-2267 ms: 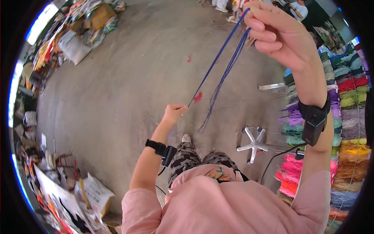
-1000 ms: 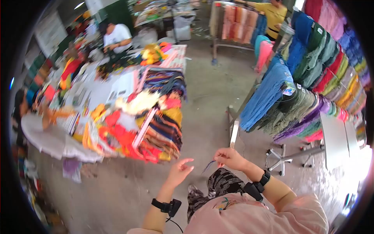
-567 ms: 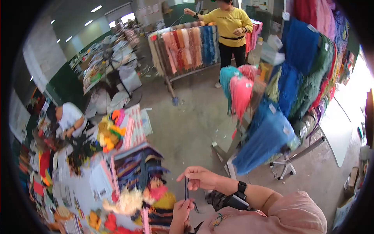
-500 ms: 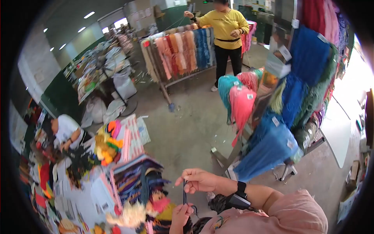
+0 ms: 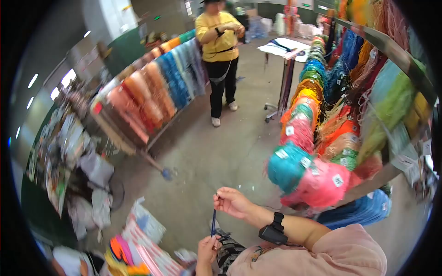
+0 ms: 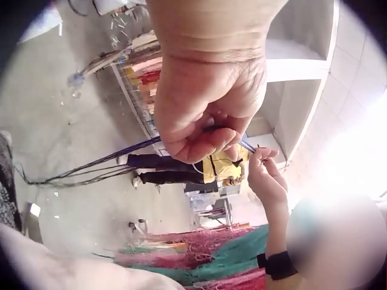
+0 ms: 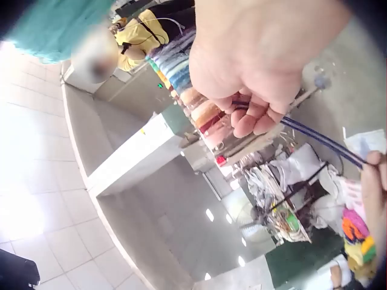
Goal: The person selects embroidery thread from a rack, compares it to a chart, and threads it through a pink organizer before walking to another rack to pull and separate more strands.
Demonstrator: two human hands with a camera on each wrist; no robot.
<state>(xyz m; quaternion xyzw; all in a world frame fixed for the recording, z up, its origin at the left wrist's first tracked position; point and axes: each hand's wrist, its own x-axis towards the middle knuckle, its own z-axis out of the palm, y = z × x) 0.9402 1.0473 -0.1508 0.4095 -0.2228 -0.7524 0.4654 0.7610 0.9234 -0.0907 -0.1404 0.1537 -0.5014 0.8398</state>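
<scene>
Both hands hold a thin bundle of navy-blue yarn [image 5: 213, 222]. In the head view the right hand [image 5: 234, 203] is higher, pinching the upper end with curled fingers. Below it the left hand [image 5: 208, 249] grips the bundle lower down. The stretch of yarn [image 7: 323, 142] between them runs straight and taut in the right wrist view. From the left hand [image 6: 205, 115] the loose strands of yarn [image 6: 100, 160] trail away in the left wrist view. The palm and curled fingers hide the gripped part.
On the right stands a rack of yarn hanks, with teal [image 5: 287, 168] and pink [image 5: 324, 184] ones nearest the right arm. Another yarn rack [image 5: 152, 92] is at the left. A person in yellow [image 5: 218, 41] stands beyond, near a white table [image 5: 299, 51]. Colourful bundles [image 5: 124, 257] lie lower left.
The head view has turned from the floor towards the racks and the person in yellow. A second ago the left hand was off the yarn; since then it has taken hold below the right hand.
</scene>
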